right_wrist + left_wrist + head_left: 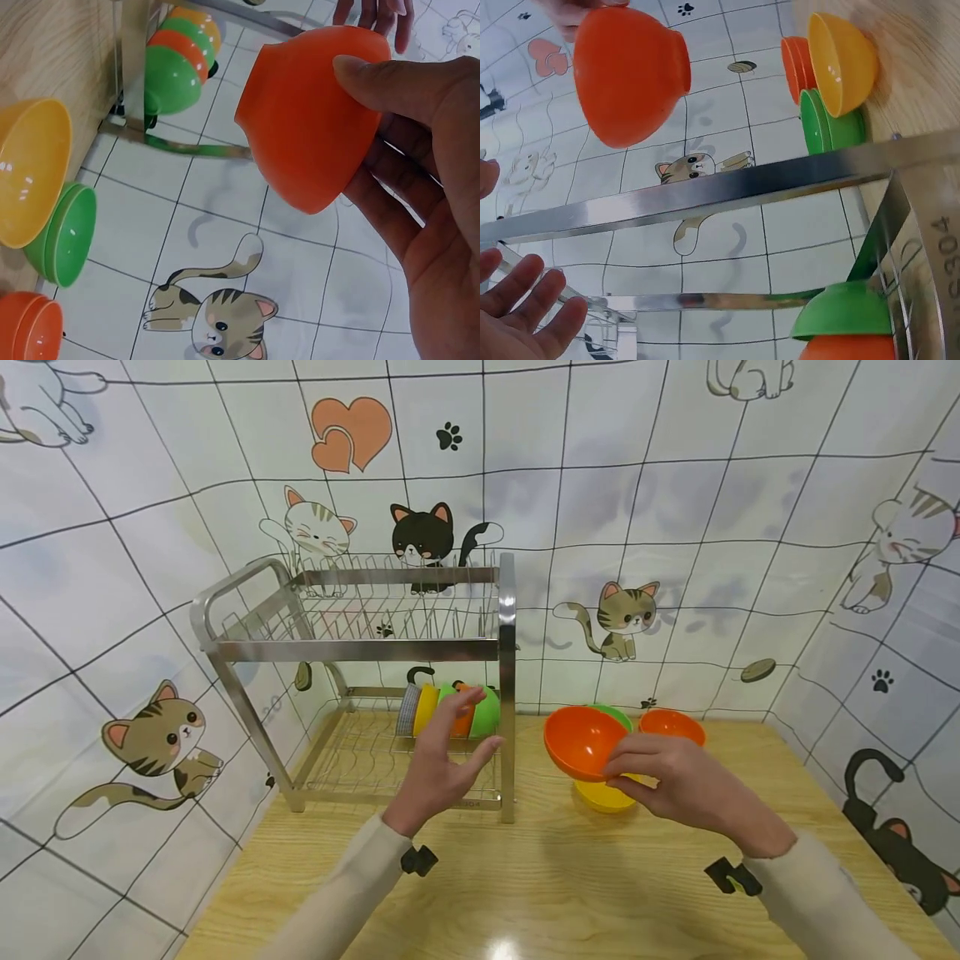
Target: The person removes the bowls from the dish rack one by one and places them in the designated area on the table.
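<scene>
My right hand pinches the rim of an orange bowl, thumb on one side and fingers on the other, held up above the table. In the right wrist view the orange bowl is tilted on its side. Spread fingers show on my left hand, which holds nothing and is in front of the dish rack. On the rack's lower tier several bowls stand on edge in a row, a green bowl at the right end. Beneath the held bowl sits a yellow bowl.
Green bowls are stacked behind the yellow bowl, with orange bowls to their right. The rack's right post stands between the row of bowls and the table bowls. A tiled-pattern wall closes off the back.
</scene>
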{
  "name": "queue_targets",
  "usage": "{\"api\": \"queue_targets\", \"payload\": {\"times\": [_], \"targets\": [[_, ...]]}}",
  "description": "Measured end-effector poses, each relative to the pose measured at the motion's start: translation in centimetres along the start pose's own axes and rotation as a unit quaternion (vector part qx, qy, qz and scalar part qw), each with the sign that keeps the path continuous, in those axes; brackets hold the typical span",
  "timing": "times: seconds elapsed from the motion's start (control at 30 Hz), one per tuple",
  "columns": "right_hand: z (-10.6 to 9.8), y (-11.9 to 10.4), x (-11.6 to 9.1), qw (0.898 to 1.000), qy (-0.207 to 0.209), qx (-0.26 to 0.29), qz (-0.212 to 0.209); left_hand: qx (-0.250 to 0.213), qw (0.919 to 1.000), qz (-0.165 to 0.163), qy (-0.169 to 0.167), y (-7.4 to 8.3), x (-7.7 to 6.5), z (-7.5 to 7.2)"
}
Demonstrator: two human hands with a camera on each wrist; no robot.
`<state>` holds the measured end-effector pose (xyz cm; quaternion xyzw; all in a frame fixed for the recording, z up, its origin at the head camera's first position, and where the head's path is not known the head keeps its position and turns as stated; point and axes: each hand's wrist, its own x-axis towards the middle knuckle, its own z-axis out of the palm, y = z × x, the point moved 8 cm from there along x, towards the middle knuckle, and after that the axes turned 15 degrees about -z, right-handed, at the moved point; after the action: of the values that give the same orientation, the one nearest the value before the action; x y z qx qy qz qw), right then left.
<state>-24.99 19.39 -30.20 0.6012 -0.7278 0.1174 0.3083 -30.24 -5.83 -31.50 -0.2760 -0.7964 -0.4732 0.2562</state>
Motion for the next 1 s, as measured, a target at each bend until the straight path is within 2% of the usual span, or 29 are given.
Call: {"api": "queue_targets", "payload": {"times": [0.17,0.37,0.5,0.83,1.0], "targets": [[0.0,1.2,-0.9,1.0,-0.002,-0.016,0.017,-0.051,0.9967,-0.061,0.013,-1.6,0.6,0.5],[0.0,2.8,-2.2,0.999,0.011,-0.027,0.028,-0.123,0.9847,-0.123,0.006,-3.3,1.3,1.4],[0.2,4.2,-3.6,0.998,0.012,-0.033,0.046,-0.15,0.9783,-0.142,-0.001,-4.1,2.0,2.1],[1.6,8.3,-7.8,0.987,-0.031,-0.076,0.14,-0.204,0.9646,-0.166,-0.024,-4.7,2.8,3.6],[2.0,9.7,-8.9,0.982,-0.032,-0.086,0.168,-0.207,0.9634,-0.169,-0.016,-4.9,2.7,3.7]]}}
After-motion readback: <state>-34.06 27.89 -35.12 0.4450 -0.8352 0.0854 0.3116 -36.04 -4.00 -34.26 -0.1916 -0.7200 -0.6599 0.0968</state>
